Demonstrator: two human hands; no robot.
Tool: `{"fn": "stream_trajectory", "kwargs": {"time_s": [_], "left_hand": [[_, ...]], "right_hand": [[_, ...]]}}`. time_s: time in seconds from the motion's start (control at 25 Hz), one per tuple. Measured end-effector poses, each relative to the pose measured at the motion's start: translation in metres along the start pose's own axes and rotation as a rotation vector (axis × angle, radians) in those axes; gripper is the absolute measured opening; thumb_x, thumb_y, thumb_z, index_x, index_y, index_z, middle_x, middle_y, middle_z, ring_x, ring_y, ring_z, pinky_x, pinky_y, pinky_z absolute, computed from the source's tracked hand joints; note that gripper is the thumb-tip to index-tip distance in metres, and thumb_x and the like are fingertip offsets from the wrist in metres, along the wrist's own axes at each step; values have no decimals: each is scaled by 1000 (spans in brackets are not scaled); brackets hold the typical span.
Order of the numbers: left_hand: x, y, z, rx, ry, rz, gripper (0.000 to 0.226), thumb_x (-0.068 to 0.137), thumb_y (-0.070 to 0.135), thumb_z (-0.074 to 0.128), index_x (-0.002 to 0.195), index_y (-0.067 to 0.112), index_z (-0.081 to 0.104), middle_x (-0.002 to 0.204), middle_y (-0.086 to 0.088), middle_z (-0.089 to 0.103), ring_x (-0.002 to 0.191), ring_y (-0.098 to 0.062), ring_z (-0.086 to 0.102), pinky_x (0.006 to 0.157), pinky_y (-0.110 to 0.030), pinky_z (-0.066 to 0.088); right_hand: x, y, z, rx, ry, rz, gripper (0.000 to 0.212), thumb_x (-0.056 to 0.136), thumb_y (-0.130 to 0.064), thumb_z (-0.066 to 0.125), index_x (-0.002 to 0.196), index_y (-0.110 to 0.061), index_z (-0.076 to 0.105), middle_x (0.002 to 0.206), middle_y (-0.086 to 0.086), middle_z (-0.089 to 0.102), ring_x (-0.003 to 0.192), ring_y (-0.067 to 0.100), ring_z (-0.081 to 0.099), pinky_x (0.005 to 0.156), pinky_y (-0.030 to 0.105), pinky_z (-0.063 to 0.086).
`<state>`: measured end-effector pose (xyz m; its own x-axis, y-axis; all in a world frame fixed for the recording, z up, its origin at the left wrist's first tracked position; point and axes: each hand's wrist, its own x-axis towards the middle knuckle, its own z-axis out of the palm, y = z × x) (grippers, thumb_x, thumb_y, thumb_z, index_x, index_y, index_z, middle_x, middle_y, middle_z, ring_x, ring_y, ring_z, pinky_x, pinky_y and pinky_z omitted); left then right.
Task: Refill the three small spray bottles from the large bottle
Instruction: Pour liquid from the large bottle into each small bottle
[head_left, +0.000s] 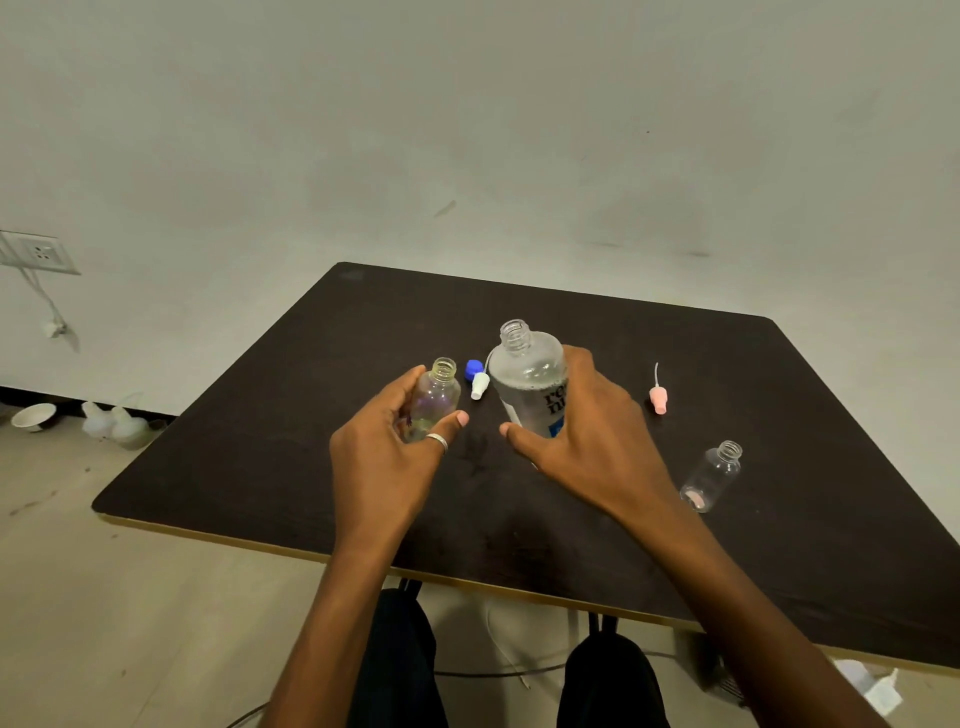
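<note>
The large clear bottle (527, 379) stands uncapped near the middle of the dark table (805, 545), and my right hand (587, 431) grips its lower body. My left hand (384, 447), with a ring on one finger, holds a small clear spray bottle (435, 400) with no cap, left of the large one. Between the two bottles lie a blue cap (472, 368) and a white spray head (480, 385). A pink spray head (658, 397) with its tube lies to the right. Another small open bottle (712, 475) stands at the right. I see only two small bottles.
The table's near edge runs just above my knees. On the floor at the left sit a white bowl (34, 417) and pale plastic bottles (117, 426). A wall socket (39, 253) with a hanging cord is at the far left. Cables lie under the table.
</note>
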<state>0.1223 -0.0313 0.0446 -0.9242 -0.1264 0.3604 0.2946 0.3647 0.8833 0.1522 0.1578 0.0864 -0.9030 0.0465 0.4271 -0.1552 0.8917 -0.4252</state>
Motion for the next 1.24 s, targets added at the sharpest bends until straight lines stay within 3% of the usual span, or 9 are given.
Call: {"fn": "stream_trajectory", "kwargs": {"time_s": [0.2,0.28,0.8,1.0,1.24], "left_hand": [[-3,9,3,42,-1,70,64,74,36,84,133,24,62,121,9,68,101,1,63,84,-8,46],[-5,13,4,51,-10,87,64,74,36,84,133,25,62,120,11,67,98,4,61,82,-5,44],[-15,18,15,63,-82,115,63,74,34,85,133,27,62,109,20,61,94,4,61,79,1,43],[-15,16,16,67,-84,109,65,73,34,85,133,26,61,114,12,67,97,-2,64,82,-8,47],[-15,14,18,85,-78,112,66,73,34,86,133,25,62,116,7,69,99,-4,64,83,-7,47]], "right_hand": [[-11,0,-20,-161,-28,-38,72,74,-55,71,130,-28,35,119,-4,60,98,19,63,77,32,54],[-14,2,-24,-195,-25,-52,70,75,-53,71,129,-27,36,116,-2,61,94,20,64,76,36,56],[-22,9,-29,-310,-84,-51,69,79,-50,69,133,-25,32,118,3,60,94,21,62,76,36,56],[-20,9,-30,-328,-96,-43,72,80,-50,69,135,-25,31,121,3,58,97,21,62,78,36,57],[-20,9,-34,-378,-89,-70,72,79,-49,69,136,-25,32,117,1,59,93,18,61,73,32,56]]}}
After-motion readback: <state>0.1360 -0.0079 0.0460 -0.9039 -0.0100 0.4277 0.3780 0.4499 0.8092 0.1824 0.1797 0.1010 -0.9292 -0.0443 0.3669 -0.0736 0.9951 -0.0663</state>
